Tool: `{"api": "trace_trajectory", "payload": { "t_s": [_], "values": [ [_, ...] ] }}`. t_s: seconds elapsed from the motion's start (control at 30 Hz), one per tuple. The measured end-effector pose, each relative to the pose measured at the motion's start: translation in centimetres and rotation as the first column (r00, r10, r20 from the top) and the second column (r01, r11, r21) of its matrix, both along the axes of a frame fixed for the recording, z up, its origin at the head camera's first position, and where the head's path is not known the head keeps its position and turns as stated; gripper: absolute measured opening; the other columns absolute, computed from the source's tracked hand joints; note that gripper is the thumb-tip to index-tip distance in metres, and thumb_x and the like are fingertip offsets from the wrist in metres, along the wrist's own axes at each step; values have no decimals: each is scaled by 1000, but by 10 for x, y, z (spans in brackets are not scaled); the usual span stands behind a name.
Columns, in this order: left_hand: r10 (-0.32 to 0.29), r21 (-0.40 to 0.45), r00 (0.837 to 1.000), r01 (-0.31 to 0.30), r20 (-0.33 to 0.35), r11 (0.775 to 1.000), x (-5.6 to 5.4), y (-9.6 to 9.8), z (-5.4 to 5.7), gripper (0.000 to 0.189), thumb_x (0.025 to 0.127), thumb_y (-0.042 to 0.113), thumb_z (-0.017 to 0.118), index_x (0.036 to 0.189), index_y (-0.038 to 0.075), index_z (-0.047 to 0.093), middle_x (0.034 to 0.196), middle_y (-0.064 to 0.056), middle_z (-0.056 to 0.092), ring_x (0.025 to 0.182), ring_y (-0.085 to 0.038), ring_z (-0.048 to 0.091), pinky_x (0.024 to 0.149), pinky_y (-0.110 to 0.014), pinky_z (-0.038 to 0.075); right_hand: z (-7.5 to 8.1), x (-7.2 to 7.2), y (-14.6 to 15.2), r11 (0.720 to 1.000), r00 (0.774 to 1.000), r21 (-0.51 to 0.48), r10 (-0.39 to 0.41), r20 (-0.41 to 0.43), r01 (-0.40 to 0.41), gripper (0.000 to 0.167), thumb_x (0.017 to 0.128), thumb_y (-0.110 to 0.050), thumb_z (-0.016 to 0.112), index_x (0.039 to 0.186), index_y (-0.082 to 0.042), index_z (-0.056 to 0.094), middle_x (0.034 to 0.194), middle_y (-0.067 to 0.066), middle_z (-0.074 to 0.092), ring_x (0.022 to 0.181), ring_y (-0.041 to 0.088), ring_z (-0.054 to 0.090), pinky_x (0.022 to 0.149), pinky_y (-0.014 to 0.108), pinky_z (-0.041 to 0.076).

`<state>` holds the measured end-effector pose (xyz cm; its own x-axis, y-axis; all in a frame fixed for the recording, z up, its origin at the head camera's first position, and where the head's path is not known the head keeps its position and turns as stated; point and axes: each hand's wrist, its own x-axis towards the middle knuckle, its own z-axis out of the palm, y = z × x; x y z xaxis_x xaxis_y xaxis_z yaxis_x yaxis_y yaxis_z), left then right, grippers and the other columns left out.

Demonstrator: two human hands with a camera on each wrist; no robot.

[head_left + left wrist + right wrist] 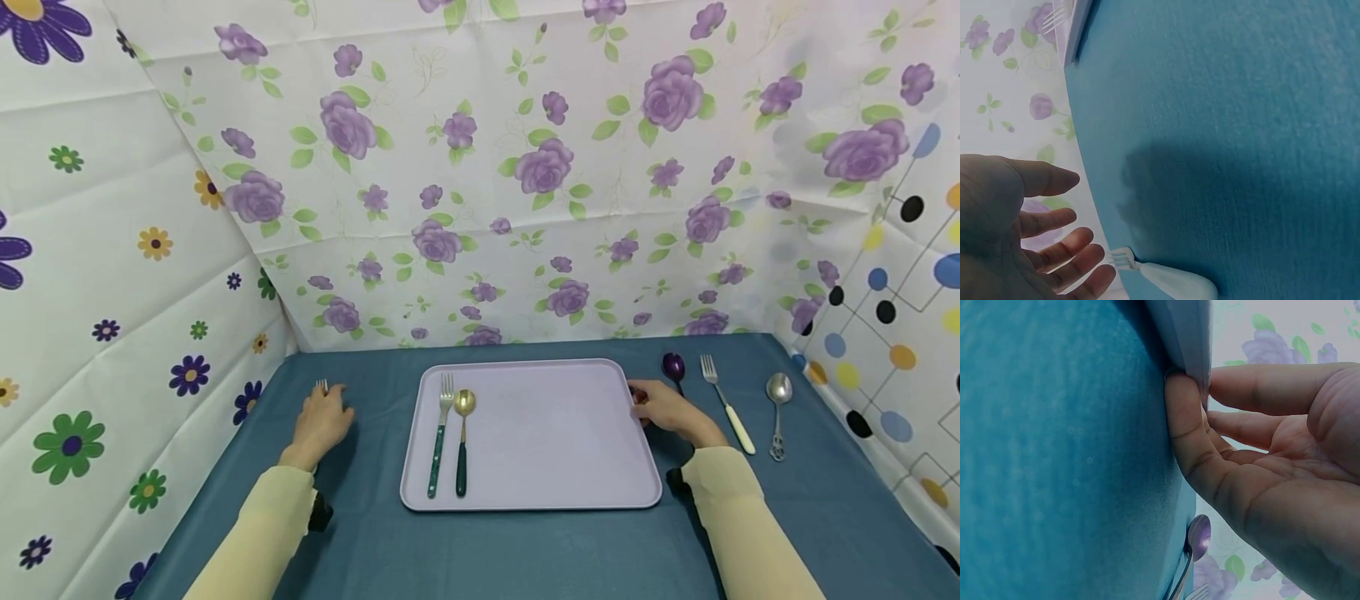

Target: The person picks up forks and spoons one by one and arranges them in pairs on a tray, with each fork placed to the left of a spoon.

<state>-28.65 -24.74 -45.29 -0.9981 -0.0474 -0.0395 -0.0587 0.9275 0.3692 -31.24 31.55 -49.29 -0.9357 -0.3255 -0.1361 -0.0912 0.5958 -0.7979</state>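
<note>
A pale lilac tray [555, 433] lies on the blue cloth, with a green-handled fork [437, 442] and a gold spoon with a dark green handle [462, 442] side by side on its left part. My right hand [669, 408] grips the tray's right edge; the right wrist view shows the thumb and a bent finger [1188, 419] on either side of its rim. Off to the left, my left hand [321, 423] hovers with relaxed fingers over a white-handled fork [1175, 281]. Only that fork's tines show past the hand in the head view.
Right of the tray lie a purple spoon [674, 367], partly behind my right hand, a cream-handled fork [729, 408] and a silver spoon [778, 417]. Flower-printed cloth [450, 192] hangs behind the table, with more patterned cloth on both sides.
</note>
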Motion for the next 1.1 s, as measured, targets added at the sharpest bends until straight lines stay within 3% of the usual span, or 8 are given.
{"api": "trace_trajectory", "payload": {
  "t_s": [1.1],
  "values": [
    [58,-4,998,-58,40,998,5,-28,1,54,103,9,54,148,-17,41,134,-44,42,119,-56,47,96,-67,43,0,0,0,1000,1000,-15,-10,7,10,56,94,8,57,146,21,40,91,13,53,83,25,56,73,38,58]
  ]
}}
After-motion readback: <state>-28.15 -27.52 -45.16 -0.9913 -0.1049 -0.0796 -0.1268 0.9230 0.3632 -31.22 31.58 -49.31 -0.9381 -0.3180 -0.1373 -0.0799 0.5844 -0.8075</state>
